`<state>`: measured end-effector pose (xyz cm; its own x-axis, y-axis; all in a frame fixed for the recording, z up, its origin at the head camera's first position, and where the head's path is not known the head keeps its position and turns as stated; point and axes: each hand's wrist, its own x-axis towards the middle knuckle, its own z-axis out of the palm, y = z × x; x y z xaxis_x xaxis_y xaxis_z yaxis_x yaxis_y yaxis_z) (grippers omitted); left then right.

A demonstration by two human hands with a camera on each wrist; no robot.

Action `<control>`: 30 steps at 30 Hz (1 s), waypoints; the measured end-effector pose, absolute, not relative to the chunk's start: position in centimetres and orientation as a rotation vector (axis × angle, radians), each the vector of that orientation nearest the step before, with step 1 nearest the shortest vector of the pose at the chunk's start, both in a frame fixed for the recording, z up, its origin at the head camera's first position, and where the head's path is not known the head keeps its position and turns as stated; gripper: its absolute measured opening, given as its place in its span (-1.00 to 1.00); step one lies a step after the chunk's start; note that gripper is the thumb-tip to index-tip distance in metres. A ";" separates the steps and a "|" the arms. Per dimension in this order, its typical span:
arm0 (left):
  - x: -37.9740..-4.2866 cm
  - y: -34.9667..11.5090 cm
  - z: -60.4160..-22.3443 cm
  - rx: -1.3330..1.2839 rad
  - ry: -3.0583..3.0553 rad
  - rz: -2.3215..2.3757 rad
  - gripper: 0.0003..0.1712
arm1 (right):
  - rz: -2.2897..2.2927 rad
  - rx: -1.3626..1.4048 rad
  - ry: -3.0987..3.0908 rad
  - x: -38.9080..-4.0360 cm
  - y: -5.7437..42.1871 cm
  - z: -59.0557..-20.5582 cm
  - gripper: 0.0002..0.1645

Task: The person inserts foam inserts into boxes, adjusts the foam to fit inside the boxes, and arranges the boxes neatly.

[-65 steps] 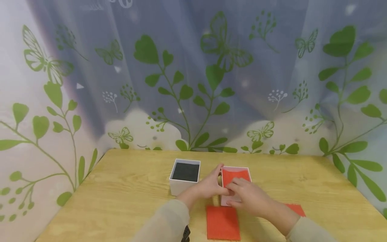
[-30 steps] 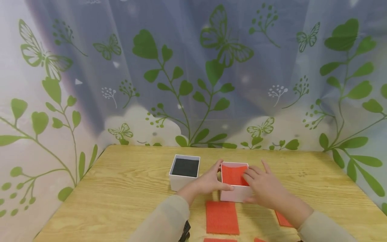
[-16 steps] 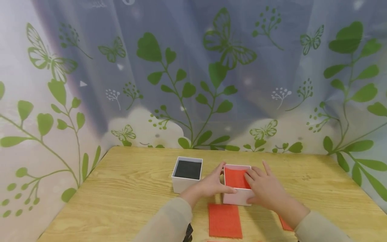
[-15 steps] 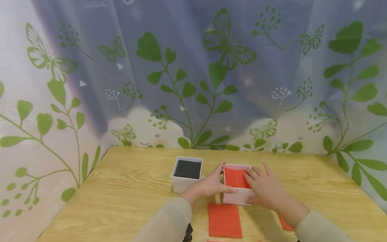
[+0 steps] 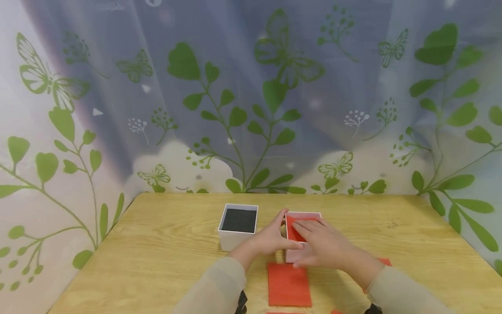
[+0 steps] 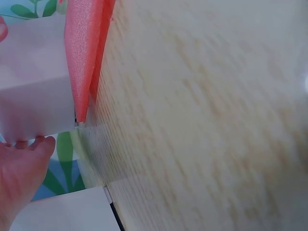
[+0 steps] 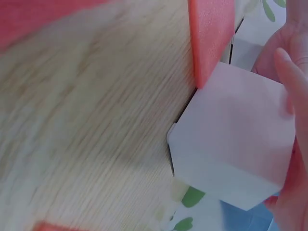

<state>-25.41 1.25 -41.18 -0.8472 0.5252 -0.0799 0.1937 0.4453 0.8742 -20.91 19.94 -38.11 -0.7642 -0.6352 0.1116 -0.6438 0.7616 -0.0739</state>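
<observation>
In the head view my left hand (image 5: 270,237) grips the left side of a small white open-topped box (image 5: 293,256), thumb along its front and fingers at its far left corner. A red felt-like sheet (image 5: 292,224) lies inside this box. My right hand (image 5: 327,246) reaches over the box's right side, its extended fingers lying on the red sheet and its thumb low by the front wall. The right wrist view shows the white box (image 7: 236,130) from outside, with hands at its edge. In the left wrist view, the left fingertips (image 6: 45,144) touch the box wall.
A second white box (image 5: 237,241) with a dark sheet (image 5: 239,220) inside stands left of the first. A red square (image 5: 289,285) lies in front on the wooden table (image 5: 164,261). Other red pieces show at the near edge and beneath the right forearm.
My right hand has moved left from the box's right rim and its fingers now lie across the red sheet. The left hand keeps its grip on the box.
</observation>
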 end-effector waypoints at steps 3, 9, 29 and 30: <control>-25.4 1.0 -41.2 0.643 2.357 1.377 0.26 | 0.144 1.082 -2.860 -21.3 19.2 -38.2 0.19; -25.3 0.9 -41.2 0.683 2.348 1.387 0.23 | 0.132 1.076 -2.865 -21.6 18.2 -38.6 0.22; -25.7 1.0 -41.5 0.668 2.352 1.386 0.13 | 0.298 1.112 -2.761 -19.9 18.8 -38.6 -0.22; -25.7 1.0 -41.4 0.667 2.355 1.382 0.13 | 0.301 1.112 -2.762 -20.0 18.8 -38.6 -0.22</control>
